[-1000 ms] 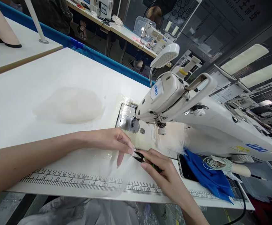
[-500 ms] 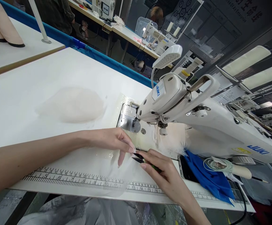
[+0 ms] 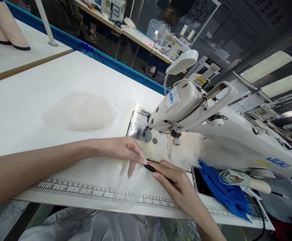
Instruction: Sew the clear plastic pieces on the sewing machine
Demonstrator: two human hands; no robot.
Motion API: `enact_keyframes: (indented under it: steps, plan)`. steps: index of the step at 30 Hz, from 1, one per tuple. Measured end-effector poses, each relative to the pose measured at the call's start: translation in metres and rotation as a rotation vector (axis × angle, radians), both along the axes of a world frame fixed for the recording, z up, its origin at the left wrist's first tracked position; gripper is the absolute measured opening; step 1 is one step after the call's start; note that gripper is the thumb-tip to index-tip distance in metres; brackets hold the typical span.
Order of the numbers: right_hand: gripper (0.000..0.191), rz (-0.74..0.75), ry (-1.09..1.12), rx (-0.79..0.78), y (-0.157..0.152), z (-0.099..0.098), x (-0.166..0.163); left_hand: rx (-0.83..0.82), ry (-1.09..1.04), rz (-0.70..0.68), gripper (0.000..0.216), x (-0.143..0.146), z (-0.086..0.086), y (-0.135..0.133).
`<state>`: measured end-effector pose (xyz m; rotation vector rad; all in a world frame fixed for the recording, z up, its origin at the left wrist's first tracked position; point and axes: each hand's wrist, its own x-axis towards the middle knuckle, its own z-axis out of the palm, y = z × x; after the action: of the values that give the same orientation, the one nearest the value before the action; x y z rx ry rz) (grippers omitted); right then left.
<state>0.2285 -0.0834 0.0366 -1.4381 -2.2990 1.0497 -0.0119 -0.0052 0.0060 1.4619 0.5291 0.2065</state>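
Observation:
My left hand (image 3: 127, 150) pinches the edge of a sheer white fabric (image 3: 125, 179) between thumb and forefinger, its other fingers hanging loosely. The fabric drapes toward the table's front edge and is hard to tell from the white top. In my right hand (image 3: 173, 180) are small black thread snips (image 3: 150, 168), mostly covered by the fingers. Their blades are closed, with the tips at the pinched fabric edge. Just behind both hands lies the metal needle plate (image 3: 137, 129) of a white sewing machine (image 3: 186, 103).
A pale sheer fabric piece (image 3: 81, 110) lies on the left. Printed ruler marks (image 3: 103, 195) run along the front edge. To the right are a phone (image 3: 198, 180), blue cloth (image 3: 223, 190) and a coil of cord (image 3: 233, 177). A person (image 3: 57, 16) is at the back.
The blades of the snips have closed; they stood apart before. Both hands stay nearly in place, and the view has shifted slightly.

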Motion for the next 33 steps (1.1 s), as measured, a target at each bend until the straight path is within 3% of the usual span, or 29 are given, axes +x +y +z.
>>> enact_keyframes:
  steps: [15, 23, 33]
  plan:
    - [0.038, 0.005, -0.013, 0.068, 0.0006, -0.0012, -0.0003, 0.017, -0.007, 0.002, 0.033, -0.0008, 0.0006, -0.0005]
    - [0.037, 0.039, -0.023, 0.190, -0.0014, -0.0016, 0.0064, -0.019, -0.005, 0.011, 0.024, -0.0005, 0.0010, 0.0005]
    - [0.041, 0.097, -0.129, 0.377, -0.0036, -0.0035, 0.0039, 0.000, 0.046, 0.026, 0.028, 0.0000, 0.0052, -0.0003]
